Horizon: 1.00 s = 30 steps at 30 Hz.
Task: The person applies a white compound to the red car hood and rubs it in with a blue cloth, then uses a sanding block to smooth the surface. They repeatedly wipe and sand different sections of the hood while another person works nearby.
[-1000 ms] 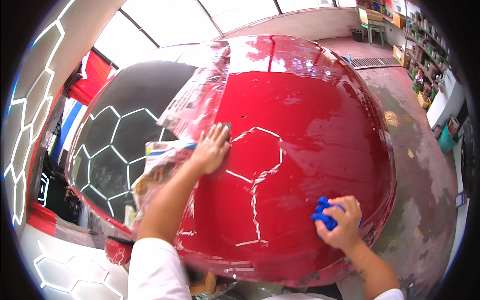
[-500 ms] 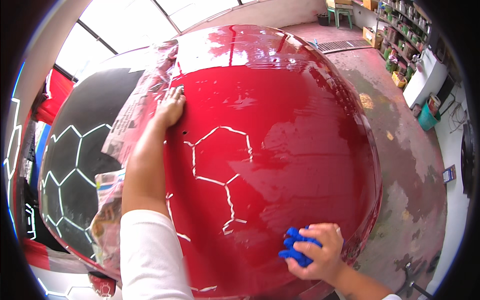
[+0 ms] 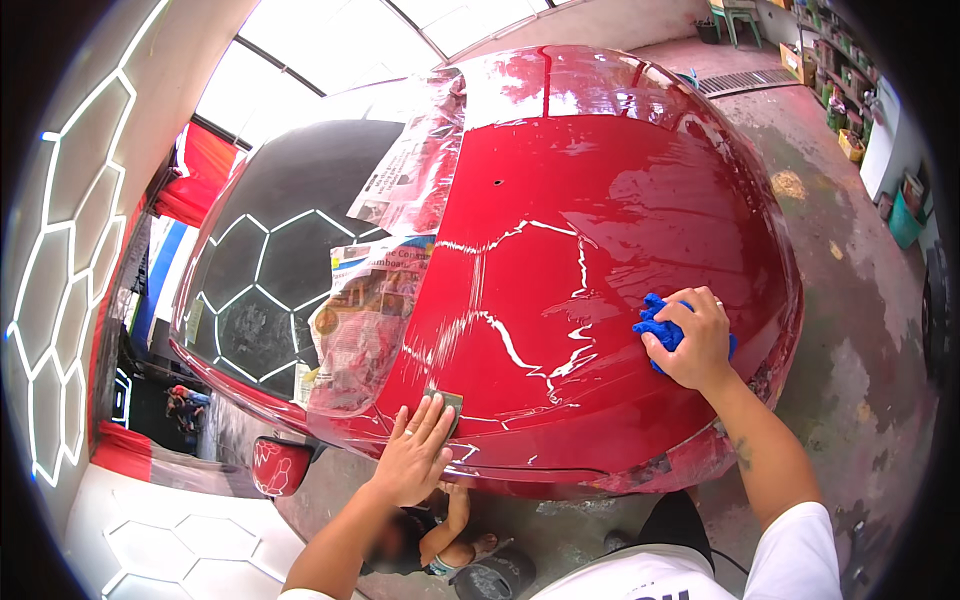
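Note:
A glossy, wet red car hood [image 3: 640, 240] curves beneath both my hands, with white light reflections across it. My left hand [image 3: 415, 450] lies on the hood's near edge, fingers flat and close together, pressing a small grey-green piece of sandpaper [image 3: 452, 404] against the paint. Part of the sandpaper is hidden under the fingers. Over the right part of the hood, my right hand [image 3: 695, 340] is closed around a crumpled blue cloth [image 3: 662, 322], which rests against the paint.
Newspaper and clear plastic film [image 3: 365, 330] mask the hood's edge by the dark windshield [image 3: 290, 230]. A red side mirror [image 3: 280, 466] sticks out at the lower left. Another person's arm [image 3: 447, 525] shows below the near edge, beside a dark bucket [image 3: 490, 578]. Shelves [image 3: 840, 60] stand far right.
My left hand has come from the hood's far left part to its near edge with the sandpaper. My right hand, still holding the blue cloth, is farther up the hood. The view has shifted left.

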### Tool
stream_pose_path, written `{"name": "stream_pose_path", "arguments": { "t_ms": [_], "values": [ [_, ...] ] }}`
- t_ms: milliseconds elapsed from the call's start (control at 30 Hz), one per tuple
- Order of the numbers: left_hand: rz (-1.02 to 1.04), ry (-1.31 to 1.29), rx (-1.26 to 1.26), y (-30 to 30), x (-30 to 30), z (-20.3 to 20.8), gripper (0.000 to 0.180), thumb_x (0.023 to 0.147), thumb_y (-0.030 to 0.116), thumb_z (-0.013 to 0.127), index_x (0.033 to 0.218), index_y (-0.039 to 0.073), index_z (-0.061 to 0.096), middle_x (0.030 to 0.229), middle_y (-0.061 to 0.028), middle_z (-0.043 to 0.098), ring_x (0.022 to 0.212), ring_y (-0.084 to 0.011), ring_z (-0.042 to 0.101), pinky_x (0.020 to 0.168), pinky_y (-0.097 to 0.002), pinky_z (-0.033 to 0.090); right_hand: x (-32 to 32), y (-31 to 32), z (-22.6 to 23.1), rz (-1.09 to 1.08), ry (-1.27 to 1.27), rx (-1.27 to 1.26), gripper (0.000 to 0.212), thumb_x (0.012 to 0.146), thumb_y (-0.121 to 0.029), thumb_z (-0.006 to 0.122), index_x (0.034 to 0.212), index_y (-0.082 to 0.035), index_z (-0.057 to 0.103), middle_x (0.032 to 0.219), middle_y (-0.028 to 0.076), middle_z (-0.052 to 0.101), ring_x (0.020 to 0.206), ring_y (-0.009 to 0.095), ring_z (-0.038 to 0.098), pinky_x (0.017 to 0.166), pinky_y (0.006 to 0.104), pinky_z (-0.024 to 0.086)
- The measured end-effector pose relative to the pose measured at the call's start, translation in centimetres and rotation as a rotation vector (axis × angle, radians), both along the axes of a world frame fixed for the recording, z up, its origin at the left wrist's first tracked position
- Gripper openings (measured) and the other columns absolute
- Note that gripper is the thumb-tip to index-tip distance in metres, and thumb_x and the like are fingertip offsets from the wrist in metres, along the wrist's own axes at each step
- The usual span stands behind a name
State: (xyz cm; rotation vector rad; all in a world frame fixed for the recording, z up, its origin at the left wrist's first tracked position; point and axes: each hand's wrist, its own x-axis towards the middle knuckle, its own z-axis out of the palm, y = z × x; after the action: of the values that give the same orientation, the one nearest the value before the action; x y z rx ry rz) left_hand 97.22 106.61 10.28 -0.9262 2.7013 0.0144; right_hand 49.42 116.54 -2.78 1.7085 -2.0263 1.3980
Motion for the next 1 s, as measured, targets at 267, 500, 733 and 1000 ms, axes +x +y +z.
{"name": "stream_pose_path", "arguments": {
  "t_ms": [267,500,733,1000],
  "values": [
    [-0.074,0.065,-0.115,-21.0,-19.1,-3.8,0.067,0.119,0.032,0.043,0.178,0.003,0.031,0.188,-0.0242,0.022,0.176,-0.0404,0.017,0.14,-0.065,0.01,-1.3,0.0,-0.2,0.018,0.004,0.026,0.03,0.068,-0.028,0.092,0.089,-0.016,0.075,0.111,0.009,0.074,0.103,0.033,0.07,0.087,0.0499,0.053],
    [0.053,-0.238,-0.363,-50.0,-39.8,-6.4,0.061,0.123,0.039,0.025,0.177,0.013,0.034,0.191,-0.0116,0.019,0.176,-0.0405,0.017,0.135,-0.0774,0.021,-1.7,0.0,0.0,0.119,-0.034,0.139,0.033,0.065,-0.038,0.094,0.091,-0.025,0.079,0.113,0.002,0.074,0.104,0.028,0.071,0.085,0.0458,0.053],
    [0.221,0.104,-0.226,-52.2,-42.1,-7.4,0.065,0.122,0.048,0.029,0.181,0.02,0.03,0.191,-0.0114,0.022,0.176,-0.0363,0.02,0.136,-0.0739,0.019,-1.8,0.3,-0.7,0.096,-0.045,0.113,0.033,0.066,-0.041,0.094,0.092,-0.025,0.081,0.116,0.001,0.076,0.104,0.027,0.072,0.085,0.0449,0.053],
    [-0.089,0.089,-0.149,-21.9,-21.0,-4.3,0.065,0.121,0.037,0.041,0.176,0.003,0.036,0.187,-0.0225,0.027,0.175,-0.0425,0.021,0.138,-0.0684,0.018,-0.9,-0.2,0.0,0.044,-0.024,0.039,0.03,0.069,-0.031,0.092,0.09,-0.015,0.077,0.112,0.009,0.074,0.103,0.033,0.07,0.088,0.0505,0.054]
  ]
}}
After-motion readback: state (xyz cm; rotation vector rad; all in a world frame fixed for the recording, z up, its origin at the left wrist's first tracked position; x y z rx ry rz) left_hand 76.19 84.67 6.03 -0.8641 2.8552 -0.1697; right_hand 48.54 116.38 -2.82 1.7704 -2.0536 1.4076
